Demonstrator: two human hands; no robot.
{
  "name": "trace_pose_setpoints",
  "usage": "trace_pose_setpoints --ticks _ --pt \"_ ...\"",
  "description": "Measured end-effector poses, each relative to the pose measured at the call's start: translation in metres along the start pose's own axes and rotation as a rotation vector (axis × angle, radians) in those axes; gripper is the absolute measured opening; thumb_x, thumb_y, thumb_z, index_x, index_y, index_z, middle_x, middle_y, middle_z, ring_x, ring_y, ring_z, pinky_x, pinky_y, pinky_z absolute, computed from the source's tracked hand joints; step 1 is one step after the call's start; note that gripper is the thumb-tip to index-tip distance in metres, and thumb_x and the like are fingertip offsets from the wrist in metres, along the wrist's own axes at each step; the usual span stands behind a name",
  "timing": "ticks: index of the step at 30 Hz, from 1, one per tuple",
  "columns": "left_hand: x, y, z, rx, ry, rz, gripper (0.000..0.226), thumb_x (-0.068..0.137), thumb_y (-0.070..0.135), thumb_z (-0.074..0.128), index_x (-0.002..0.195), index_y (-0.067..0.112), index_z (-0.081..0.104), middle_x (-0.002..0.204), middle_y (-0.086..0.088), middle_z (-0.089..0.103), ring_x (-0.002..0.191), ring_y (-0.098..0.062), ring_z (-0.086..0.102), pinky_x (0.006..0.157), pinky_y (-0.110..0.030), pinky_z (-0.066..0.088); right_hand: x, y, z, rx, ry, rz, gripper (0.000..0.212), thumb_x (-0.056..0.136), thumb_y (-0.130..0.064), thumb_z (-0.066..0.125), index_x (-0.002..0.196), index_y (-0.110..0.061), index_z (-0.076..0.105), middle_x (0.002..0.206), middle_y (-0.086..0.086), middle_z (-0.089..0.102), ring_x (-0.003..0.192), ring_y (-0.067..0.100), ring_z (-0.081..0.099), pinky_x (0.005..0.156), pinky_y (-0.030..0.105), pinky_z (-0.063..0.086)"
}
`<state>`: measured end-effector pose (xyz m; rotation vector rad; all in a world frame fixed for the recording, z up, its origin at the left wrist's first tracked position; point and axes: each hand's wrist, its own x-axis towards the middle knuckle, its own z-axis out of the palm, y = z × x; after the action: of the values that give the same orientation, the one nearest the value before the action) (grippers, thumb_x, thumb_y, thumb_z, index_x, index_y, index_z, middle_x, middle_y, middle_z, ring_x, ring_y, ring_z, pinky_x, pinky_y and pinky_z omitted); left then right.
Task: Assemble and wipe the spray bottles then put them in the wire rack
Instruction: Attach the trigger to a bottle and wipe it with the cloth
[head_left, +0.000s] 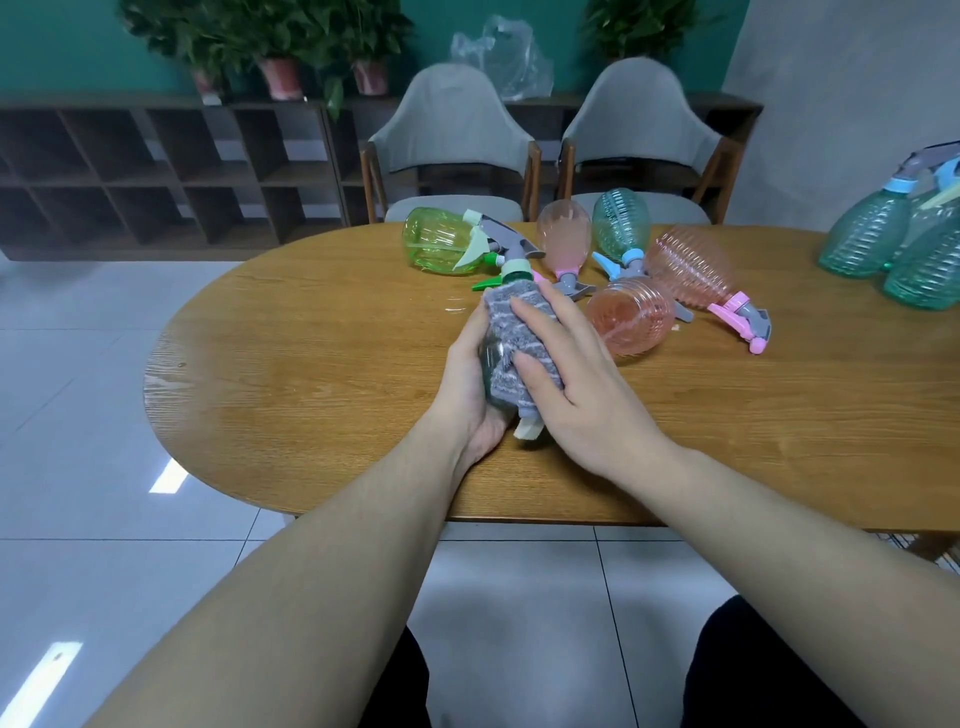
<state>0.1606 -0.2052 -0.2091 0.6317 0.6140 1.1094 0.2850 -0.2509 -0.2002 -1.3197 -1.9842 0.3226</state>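
My left hand (475, 379) grips a spray bottle (489, 358) with a green collar and grey nozzle (511, 257), lying above the table's middle. A grey striped cloth (511, 338) is wrapped over the bottle's body, and my right hand (566, 374) presses flat on it. Behind lie more assembled bottles: a green one (441, 241), a pink one (563, 234), a teal one (621, 221), a round pink one (631, 322) and a ribbed pink one (693, 267) with a pink trigger. No wire rack is visible.
The oval wooden table (311, 374) has its near edge close to my lap. Several teal bottles (893, 239) stand at the far right edge. Two grey chairs (447, 135) face the far side, with dark cubby shelves (156, 171) and potted plants behind.
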Motion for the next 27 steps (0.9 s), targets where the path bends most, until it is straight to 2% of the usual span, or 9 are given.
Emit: trace_pose_setpoints --ticks 6,9,13,15,18,20,23,25,27 --pt "-0.001 0.0 0.001 -0.04 0.009 -0.031 0.047 0.107 0.048 0.042 0.131 0.016 0.065 0.125 -0.013 0.072 0.112 -0.027 0.071 0.088 -0.042 0.06 0.028 -0.015 -0.01 -0.112 -0.045 0.06 0.047 0.106 -0.037 0.036 0.153 -0.034 0.031 0.165 -0.007 0.012 0.152 0.014 0.005 0.124 0.041 0.011" --pt "0.0 0.0 0.001 -0.001 -0.002 -0.034 0.049 0.106 0.051 0.041 0.135 0.018 0.063 0.124 -0.01 0.073 0.11 -0.026 0.072 0.085 -0.047 0.06 0.043 -0.019 -0.014 -0.06 -0.068 0.148 0.05 0.106 -0.041 0.035 0.154 -0.037 0.026 0.166 -0.01 0.004 0.153 0.014 0.003 0.124 0.04 0.011" --pt "0.001 0.001 0.001 -0.011 0.013 -0.05 0.053 0.105 0.054 0.041 0.138 0.019 0.061 0.126 -0.013 0.072 0.117 -0.032 0.069 0.092 -0.052 0.057 0.054 -0.022 -0.009 -0.006 -0.069 0.264 0.055 0.104 -0.048 0.035 0.156 -0.04 0.02 0.166 -0.012 -0.001 0.153 0.016 0.007 0.12 0.042 0.018" --pt "0.002 0.0 0.001 -0.031 0.029 -0.046 0.053 0.105 0.054 0.041 0.137 0.018 0.062 0.124 -0.013 0.073 0.116 -0.032 0.069 0.09 -0.052 0.058 0.052 -0.021 -0.007 -0.095 -0.073 0.209 0.053 0.103 -0.046 0.038 0.154 -0.038 0.026 0.167 -0.007 0.003 0.152 0.018 0.012 0.118 0.04 0.022" --pt "0.004 -0.002 -0.002 -0.07 0.036 -0.025 0.045 0.107 0.047 0.041 0.128 0.016 0.066 0.111 -0.012 0.077 0.099 -0.027 0.075 0.077 -0.044 0.062 0.042 -0.016 -0.006 -0.189 -0.075 0.067 0.047 0.101 -0.042 0.042 0.147 -0.035 0.04 0.165 -0.001 0.015 0.15 0.021 0.019 0.12 0.04 0.024" --pt "0.005 -0.003 -0.003 -0.083 0.033 -0.026 0.042 0.107 0.043 0.042 0.125 0.013 0.065 0.102 -0.012 0.077 0.09 -0.025 0.076 0.072 -0.038 0.063 0.032 -0.012 -0.005 -0.249 -0.087 -0.02 0.047 0.099 -0.043 0.042 0.145 -0.032 0.045 0.163 -0.001 0.022 0.151 0.024 0.015 0.121 0.047 0.022" --pt "0.006 -0.003 -0.004 -0.056 0.033 -0.032 0.041 0.107 0.041 0.04 0.117 0.013 0.068 0.097 -0.013 0.077 0.085 -0.026 0.076 0.067 -0.037 0.064 0.018 -0.005 -0.004 -0.288 -0.078 -0.129 0.043 0.1 -0.039 0.046 0.141 -0.03 0.049 0.161 -0.002 0.026 0.152 0.029 0.008 0.122 0.05 0.018" --pt "0.007 -0.002 -0.004 -0.036 0.034 -0.053 0.047 0.108 0.048 0.037 0.114 0.014 0.07 0.098 -0.014 0.077 0.083 -0.028 0.077 0.064 -0.038 0.064 0.009 -0.001 -0.003 -0.275 -0.072 -0.213 0.04 0.1 -0.032 0.051 0.14 -0.028 0.052 0.16 -0.002 0.03 0.153 0.031 0.006 0.121 0.052 0.019" --pt "0.006 0.0 -0.003 -0.023 0.028 -0.091 0.06 0.104 0.062 0.037 0.116 0.013 0.07 0.103 -0.016 0.077 0.087 -0.03 0.077 0.069 -0.039 0.064 0.003 0.005 -0.004 -0.232 -0.043 -0.264 0.041 0.099 -0.028 0.053 0.139 -0.025 0.054 0.158 -0.002 0.035 0.153 0.03 0.009 0.12 0.053 0.023"
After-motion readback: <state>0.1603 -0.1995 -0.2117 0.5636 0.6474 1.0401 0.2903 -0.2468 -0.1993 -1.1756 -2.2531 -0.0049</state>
